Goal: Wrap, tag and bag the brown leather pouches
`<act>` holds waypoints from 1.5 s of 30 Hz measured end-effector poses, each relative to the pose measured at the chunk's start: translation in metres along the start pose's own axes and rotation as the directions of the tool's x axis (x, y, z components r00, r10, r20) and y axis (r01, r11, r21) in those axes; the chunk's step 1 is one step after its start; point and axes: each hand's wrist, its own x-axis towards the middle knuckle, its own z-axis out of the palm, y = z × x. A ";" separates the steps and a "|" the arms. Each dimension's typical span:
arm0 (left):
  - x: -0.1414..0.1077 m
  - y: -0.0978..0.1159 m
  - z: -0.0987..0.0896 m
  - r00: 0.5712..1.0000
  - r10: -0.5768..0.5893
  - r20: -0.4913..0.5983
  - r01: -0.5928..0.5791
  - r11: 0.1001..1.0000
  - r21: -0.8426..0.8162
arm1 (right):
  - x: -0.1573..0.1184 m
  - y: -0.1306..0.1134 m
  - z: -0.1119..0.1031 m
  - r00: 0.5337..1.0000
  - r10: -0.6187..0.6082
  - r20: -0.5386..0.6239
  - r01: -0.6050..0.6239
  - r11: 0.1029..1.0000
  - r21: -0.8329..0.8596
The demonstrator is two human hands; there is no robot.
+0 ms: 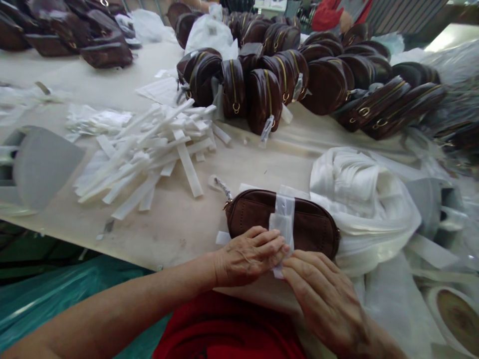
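Near the front edge of the desk [247,164], the strip [286,204] across the brown pouch [314,227] is pressed under the flattened left hand [247,254]; whether the right hand [327,299] grips cannot be told. Smoothing is judged in hand; even pressure is required.

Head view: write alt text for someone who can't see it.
A person's left hand and right hand touch a translucent white strip lying across a dark brown bag on a pale table. Piled white strips lie to the left, a white bundle to the right, more brown bags beyond.
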 end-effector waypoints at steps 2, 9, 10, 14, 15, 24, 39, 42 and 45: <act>-0.002 -0.001 0.000 1.000 -0.023 0.000 0.022 0.995 -0.095 | 0.001 0.010 0.004 1.000 -0.001 -0.015 0.001 1.000 0.024; 0.000 -0.006 -0.005 0.997 -0.044 -0.068 0.016 0.929 -0.370 | 0.015 0.040 0.017 0.993 0.095 -0.076 -0.081 0.983 0.165; 0.000 -0.007 -0.006 0.997 -0.039 -0.065 0.011 0.921 -0.390 | 0.016 0.042 0.019 0.991 0.113 -0.069 -0.099 0.979 0.177; 0.000 -0.009 -0.007 0.998 -0.051 -0.045 0.027 0.904 -0.427 | 0.018 0.048 0.026 0.982 0.185 -0.022 -0.178 0.965 0.194; 0.000 -0.009 -0.007 0.997 -0.057 -0.047 0.031 0.904 -0.426 | 0.018 0.049 0.027 0.979 0.203 -0.016 -0.196 0.962 0.191; 0.001 -0.005 -0.002 0.984 -0.087 -0.156 0.014 0.909 -0.416 | 0.015 0.050 0.039 0.943 0.330 -0.037 -0.322 0.937 0.139; -0.001 0.006 0.002 0.985 0.014 -0.172 -0.026 0.998 -0.063 | 0.013 0.048 0.044 0.901 0.429 -0.071 -0.408 0.891 0.201; -0.003 0.008 0.001 0.992 -0.001 -0.123 0.003 1.000 0.015 | 0.005 0.047 0.020 0.828 0.524 -0.199 -0.514 0.851 0.107; -0.003 0.008 -0.001 0.995 -0.012 -0.100 0.015 0.999 0.034 | -0.026 0.059 -0.029 0.635 0.647 -0.423 -0.750 0.647 -0.137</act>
